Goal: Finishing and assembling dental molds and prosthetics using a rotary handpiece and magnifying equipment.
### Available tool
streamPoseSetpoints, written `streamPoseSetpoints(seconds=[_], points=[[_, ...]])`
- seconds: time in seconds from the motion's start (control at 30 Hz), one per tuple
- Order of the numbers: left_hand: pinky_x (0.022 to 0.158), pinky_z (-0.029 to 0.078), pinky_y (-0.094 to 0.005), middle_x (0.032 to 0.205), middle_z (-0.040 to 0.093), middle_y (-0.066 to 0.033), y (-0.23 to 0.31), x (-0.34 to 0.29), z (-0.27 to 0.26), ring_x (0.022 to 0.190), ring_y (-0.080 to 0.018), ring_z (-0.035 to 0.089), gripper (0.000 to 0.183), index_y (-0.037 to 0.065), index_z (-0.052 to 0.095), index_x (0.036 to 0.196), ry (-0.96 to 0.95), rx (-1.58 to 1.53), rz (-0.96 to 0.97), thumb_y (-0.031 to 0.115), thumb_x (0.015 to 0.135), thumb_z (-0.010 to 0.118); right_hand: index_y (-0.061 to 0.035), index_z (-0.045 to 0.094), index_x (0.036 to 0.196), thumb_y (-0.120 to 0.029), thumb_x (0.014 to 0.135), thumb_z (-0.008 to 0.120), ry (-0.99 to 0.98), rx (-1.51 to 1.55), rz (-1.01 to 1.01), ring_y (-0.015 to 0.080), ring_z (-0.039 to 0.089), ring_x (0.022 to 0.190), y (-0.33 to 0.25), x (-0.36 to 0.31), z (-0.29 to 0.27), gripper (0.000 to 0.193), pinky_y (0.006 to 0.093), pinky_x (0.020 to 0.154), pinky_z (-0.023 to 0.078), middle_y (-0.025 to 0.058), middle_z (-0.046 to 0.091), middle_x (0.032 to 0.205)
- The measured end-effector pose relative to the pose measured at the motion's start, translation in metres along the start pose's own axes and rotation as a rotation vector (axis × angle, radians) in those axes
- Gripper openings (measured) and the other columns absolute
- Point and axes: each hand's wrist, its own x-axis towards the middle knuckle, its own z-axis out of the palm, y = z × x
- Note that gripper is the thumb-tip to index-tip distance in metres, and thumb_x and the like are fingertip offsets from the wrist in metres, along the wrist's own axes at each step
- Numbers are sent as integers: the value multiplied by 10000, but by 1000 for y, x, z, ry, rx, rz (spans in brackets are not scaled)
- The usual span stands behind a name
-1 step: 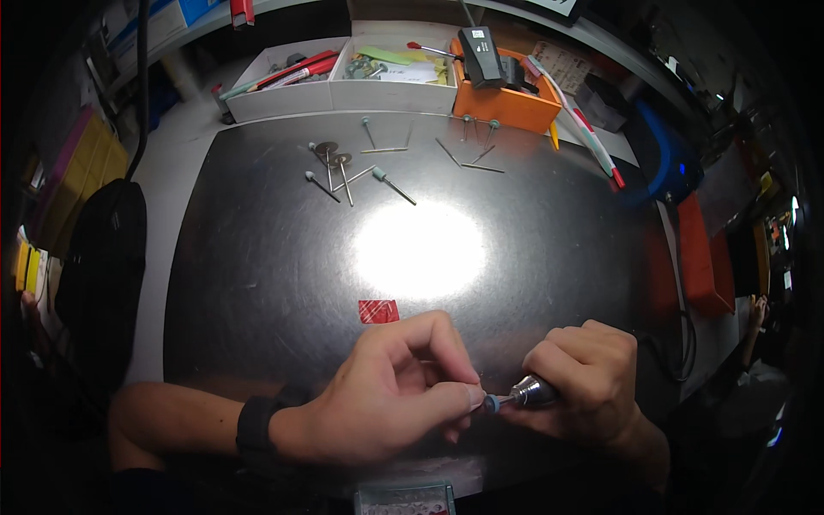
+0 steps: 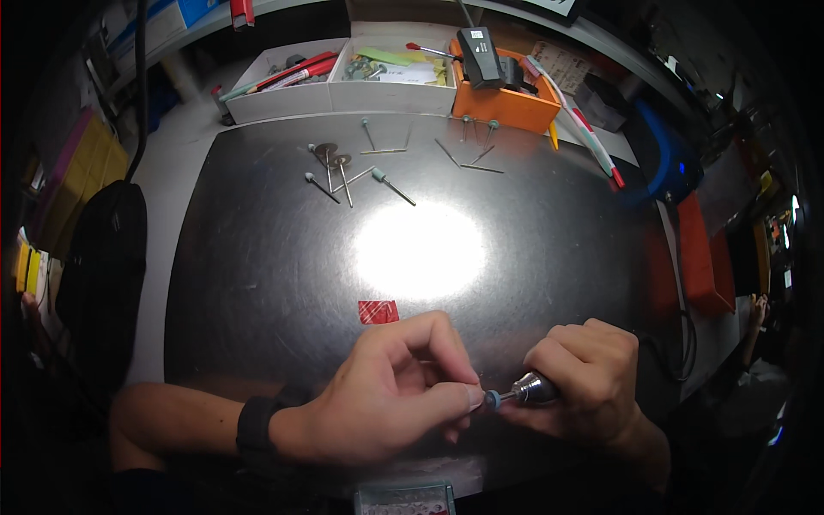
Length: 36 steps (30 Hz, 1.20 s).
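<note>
My right hand (image 2: 592, 378) is closed around a rotary tool handpiece (image 2: 536, 389), its metal nose pointing left. A small blue-grey grinding wheel (image 2: 493, 401) sits on the thin shank at the tool's tip. Thumb and forefinger of my left hand (image 2: 386, 386) are pinched together right beside the wheel. Whatever lies between those fingertips is too small and too hidden to make out. Beyond my left hand, a small red piece with pale lines (image 2: 378, 312) lies flat on the dark metal work surface (image 2: 266, 266).
Several mounted bits (image 2: 343, 176) lie scattered at the back. Behind them stand white boxes (image 2: 283, 101) with pens and small parts, and an orange bin (image 2: 506, 107). A blue device (image 2: 661, 159) is at the right. A clear container (image 2: 405, 499) sits at the near edge.
</note>
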Motion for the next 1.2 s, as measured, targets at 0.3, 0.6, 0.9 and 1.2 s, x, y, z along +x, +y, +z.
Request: streamPoseSetpoints(seconds=[0.3, 0.6, 0.9, 1.2], points=[[612, 551, -264, 882, 564, -145, -2, 0, -2, 724, -162, 605, 112, 1, 488, 886, -37, 9, 14, -78, 862, 564, -110, 487, 575, -462, 667, 770, 23, 7, 23, 152, 450, 398, 0, -1, -1, 461, 300, 403, 327, -1, 406, 488], [626, 560, -266, 899, 577, -157, -2, 1, -2, 729, -160, 610, 118, 7, 484, 882, -58, 30, 27, -77, 864, 565, -118, 482, 575, -424, 639, 795, -24, 31, 18, 154, 449, 404, 0, -5, -2, 441, 295, 405, 304, -17, 422, 493], [638, 559, -262, 909, 586, -165, 0, 1, -1, 734, -161, 612, 131, 13, 481, 876, -58, 51, 29, -84, 859, 569, -127, 406, 548, -484, 690, 745, 69, 8, 7, 136, 421, 385, 2, -4, 3, 512, 288, 389, 301, -6, 356, 480], [664, 560, -267, 927, 589, -172, -1, 1, -3, 757, -164, 618, 143, 14, 484, 872, -88, 55, 41, -89, 850, 581, -123, 437, 560, -484, 687, 752, 27, 32, -8, 140, 423, 387, 2, -4, 1, 496, 290, 390, 299, -13, 377, 483]])
